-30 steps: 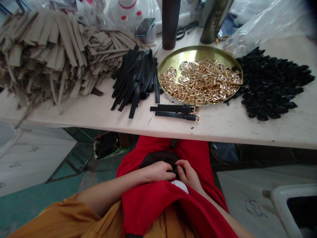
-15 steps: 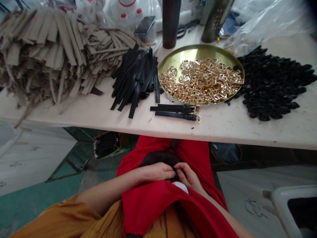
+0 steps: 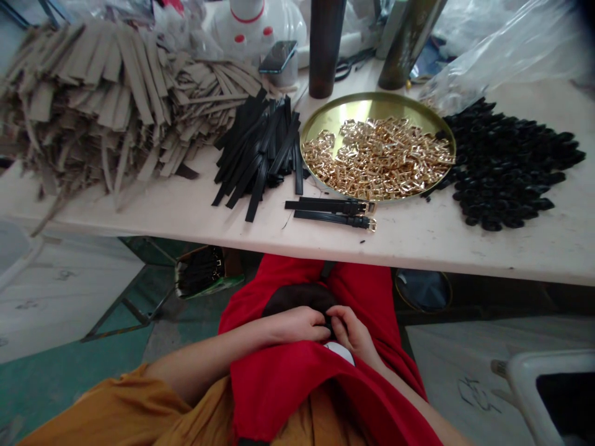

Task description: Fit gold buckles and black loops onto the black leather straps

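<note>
Left hand (image 3: 307,324): over the lap, its fingers curled in together; whether they clamp on anything, the view does not show.
Right hand (image 3: 357,334): just beside the left, thumb and forefinger drawn close; I cannot tell what, if anything, is between them.
Dark cloth (image 3: 300,298): on the lap, right by both hands — the nearest thing to them.
Step in hand: close fingertip work, by the look of it, below the table's (image 3: 418,248) near edge.
Next move calls for: small, steady finger shifts, I judge, with both hands kept close.
Buckled straps (image 3: 325,218): side by side near the table's near edge, buckles towards the right.
Gold buckles (image 3: 390,161): heaped in a round tray (image 3: 357,100), just behind the straps.
Black strips (image 3: 253,155): piled beside the tray, on its left.
Grey strips (image 3: 106,80): a big heap towards the table's left end.
Black pieces (image 3: 511,164): piled by the tray's right side — small and dark.
</note>
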### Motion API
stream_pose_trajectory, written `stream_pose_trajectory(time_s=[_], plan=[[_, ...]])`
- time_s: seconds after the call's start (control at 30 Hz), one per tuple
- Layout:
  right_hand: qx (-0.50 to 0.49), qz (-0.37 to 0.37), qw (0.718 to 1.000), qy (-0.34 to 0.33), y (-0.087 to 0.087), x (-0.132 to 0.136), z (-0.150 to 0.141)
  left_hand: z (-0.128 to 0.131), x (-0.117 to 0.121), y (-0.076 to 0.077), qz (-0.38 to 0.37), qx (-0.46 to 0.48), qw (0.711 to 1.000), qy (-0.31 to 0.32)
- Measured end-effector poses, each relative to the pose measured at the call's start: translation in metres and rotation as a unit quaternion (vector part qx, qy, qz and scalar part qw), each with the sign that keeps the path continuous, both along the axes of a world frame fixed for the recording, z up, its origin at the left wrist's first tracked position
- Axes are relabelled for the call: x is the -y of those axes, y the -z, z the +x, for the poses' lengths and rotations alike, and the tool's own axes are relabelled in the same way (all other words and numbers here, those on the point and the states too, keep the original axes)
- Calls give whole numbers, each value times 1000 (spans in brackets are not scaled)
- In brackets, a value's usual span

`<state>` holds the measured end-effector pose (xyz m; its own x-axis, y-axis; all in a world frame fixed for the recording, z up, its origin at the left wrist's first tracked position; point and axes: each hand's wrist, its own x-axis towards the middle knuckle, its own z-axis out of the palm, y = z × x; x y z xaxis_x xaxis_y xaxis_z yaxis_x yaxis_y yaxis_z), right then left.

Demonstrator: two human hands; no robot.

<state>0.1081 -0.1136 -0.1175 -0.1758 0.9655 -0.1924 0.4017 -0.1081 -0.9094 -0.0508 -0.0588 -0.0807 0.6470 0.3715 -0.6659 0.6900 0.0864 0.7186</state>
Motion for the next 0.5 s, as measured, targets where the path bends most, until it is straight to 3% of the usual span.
stream_pose_trajectory(time_s=[0.17,0.3,0.4,0.5], plan=[[48,-2,999,12,6,5,0,-3,3,-4,0,-12,1000,-5],[72,1,997,-3,23,8,-3,1,9,-4,75,-30,997,21],[46,21,999,-18,29,4,-1,4,11,-9,110,-40,993,19],[3,57,998,-3,24,0,2,2,9,-21,153,-50,987,22]])
